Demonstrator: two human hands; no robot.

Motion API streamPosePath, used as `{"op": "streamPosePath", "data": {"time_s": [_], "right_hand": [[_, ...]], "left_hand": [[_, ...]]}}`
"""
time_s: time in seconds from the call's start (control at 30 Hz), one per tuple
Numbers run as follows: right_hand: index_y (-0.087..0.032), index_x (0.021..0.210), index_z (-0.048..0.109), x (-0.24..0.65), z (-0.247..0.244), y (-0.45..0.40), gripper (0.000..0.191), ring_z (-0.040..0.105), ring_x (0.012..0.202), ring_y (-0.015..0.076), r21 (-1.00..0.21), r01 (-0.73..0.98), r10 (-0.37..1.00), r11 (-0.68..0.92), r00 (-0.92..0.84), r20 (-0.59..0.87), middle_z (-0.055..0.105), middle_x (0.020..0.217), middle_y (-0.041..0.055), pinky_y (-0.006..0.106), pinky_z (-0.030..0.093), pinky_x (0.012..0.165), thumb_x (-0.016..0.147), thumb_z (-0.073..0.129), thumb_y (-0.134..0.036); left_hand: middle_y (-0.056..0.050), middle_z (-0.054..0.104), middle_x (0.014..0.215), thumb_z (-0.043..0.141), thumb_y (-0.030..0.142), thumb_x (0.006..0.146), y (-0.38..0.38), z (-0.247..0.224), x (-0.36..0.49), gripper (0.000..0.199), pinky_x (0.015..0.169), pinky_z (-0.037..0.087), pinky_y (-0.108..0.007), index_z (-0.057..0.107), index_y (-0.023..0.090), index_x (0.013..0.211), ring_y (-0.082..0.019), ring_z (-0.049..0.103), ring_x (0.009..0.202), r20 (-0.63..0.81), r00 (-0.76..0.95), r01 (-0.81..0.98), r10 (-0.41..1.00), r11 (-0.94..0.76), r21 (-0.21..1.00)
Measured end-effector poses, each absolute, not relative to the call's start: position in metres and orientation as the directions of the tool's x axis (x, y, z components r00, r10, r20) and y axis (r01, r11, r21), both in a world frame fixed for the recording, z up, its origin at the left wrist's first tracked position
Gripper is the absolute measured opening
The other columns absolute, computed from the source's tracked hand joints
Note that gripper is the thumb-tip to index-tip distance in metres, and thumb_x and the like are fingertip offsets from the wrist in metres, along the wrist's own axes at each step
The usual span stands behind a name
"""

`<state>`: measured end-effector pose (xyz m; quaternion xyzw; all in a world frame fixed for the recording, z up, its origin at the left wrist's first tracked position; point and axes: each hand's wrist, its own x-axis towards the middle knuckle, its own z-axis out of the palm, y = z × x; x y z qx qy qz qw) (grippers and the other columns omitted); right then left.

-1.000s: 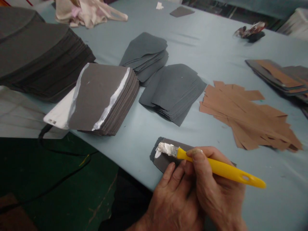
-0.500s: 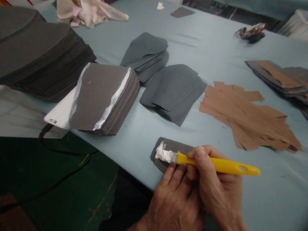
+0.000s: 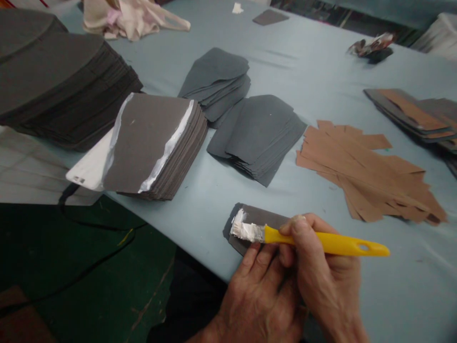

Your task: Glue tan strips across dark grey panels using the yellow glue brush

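Note:
My right hand is closed around the yellow handle of a flat brush. Its bristles, thick with white paste, rest on the left end of a small dark grey-brown piece lying on the table. A white smear of paste runs across that end. My left hand lies over the near side of this piece, fingers stretched out and their tips pressing it down. Part of the piece is hidden under both hands.
On the blue-green table lie a stack with white-pasted edges, a white plate under it, larger dark stacks, dark grey-blue pieces, brown strips and a crumpled cloth. Cords hang by the near edge.
The brush has shifted very slightly to the right, and the end of its handle sits a little higher. My left hand and the dark piece stay nearly as they were.

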<state>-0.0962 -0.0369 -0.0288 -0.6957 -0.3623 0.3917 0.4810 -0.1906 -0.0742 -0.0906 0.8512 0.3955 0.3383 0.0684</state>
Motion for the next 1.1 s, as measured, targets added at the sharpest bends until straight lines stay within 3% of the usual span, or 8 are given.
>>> {"op": "streamPosePath", "data": {"time_s": [0.17, 0.33, 0.7, 0.9, 1.1], "right_hand": [[-0.022, 0.074, 0.063, -0.093, -0.032, -0.035, 0.041, 0.052, 0.05, 0.0096, -0.964, 0.16, 0.859, -0.212, 0.501, -0.105, 0.055, 0.057, -0.0047, 0.021, 0.044, 0.05, 0.097, 0.067, -0.056], [-0.021, 0.072, 0.064, -0.084, -0.043, -0.037, 0.046, 0.048, 0.045, 0.0097, -0.968, 0.13, 0.924, -0.214, 0.347, -0.158, 0.053, 0.051, -0.0038, 0.02, 0.041, 0.044, 0.095, 0.068, -0.06], [-0.022, 0.074, 0.066, -0.067, -0.036, -0.036, 0.033, 0.048, 0.042, 0.0084, -0.996, -0.075, 0.847, -0.04, 0.527, -0.073, 0.054, 0.052, -0.0054, 0.02, 0.039, 0.045, 0.092, 0.074, -0.049], [-0.022, 0.076, 0.066, -0.052, -0.039, -0.046, 0.032, 0.048, 0.043, 0.0082, -0.999, -0.048, 0.815, -0.003, 0.579, -0.03, 0.054, 0.052, -0.0057, 0.02, 0.04, 0.045, 0.092, 0.074, -0.048], [-0.021, 0.076, 0.067, -0.063, -0.044, -0.052, 0.038, 0.048, 0.045, 0.0081, -0.998, 0.047, 0.874, -0.05, 0.486, -0.021, 0.055, 0.052, -0.005, 0.018, 0.041, 0.046, 0.096, 0.07, -0.054]], "left_hand": [[-0.012, 0.072, 0.14, 0.049, 0.037, 0.104, -0.075, -0.091, -0.192, 0.045, 0.121, 0.04, -0.04, 0.069, 0.016, 0.138, -0.027, 0.062, 0.134, 0.504, 0.472, 0.639, 0.723, -0.675, 0.369], [-0.012, 0.075, 0.133, 0.048, 0.038, 0.105, -0.075, -0.09, -0.191, 0.047, 0.12, 0.042, -0.041, 0.068, 0.014, 0.14, -0.028, 0.064, 0.13, 0.494, 0.481, 0.621, 0.724, -0.679, 0.391], [-0.003, 0.065, 0.151, 0.06, 0.047, 0.101, -0.079, -0.089, -0.196, 0.046, 0.127, 0.03, -0.041, 0.066, 0.021, 0.138, -0.025, 0.054, 0.143, 0.379, 0.529, 0.648, 0.759, -0.65, 0.397], [-0.005, 0.066, 0.15, 0.062, 0.045, 0.101, -0.078, -0.084, -0.198, 0.04, 0.132, 0.019, -0.04, 0.069, 0.02, 0.132, -0.025, 0.05, 0.147, 0.371, 0.532, 0.637, 0.761, -0.649, 0.416], [-0.005, 0.067, 0.148, 0.053, 0.041, 0.106, -0.077, -0.08, -0.196, 0.049, 0.131, 0.021, -0.041, 0.059, 0.016, 0.148, -0.025, 0.055, 0.141, 0.347, 0.545, 0.639, 0.763, -0.646, 0.418]]}}
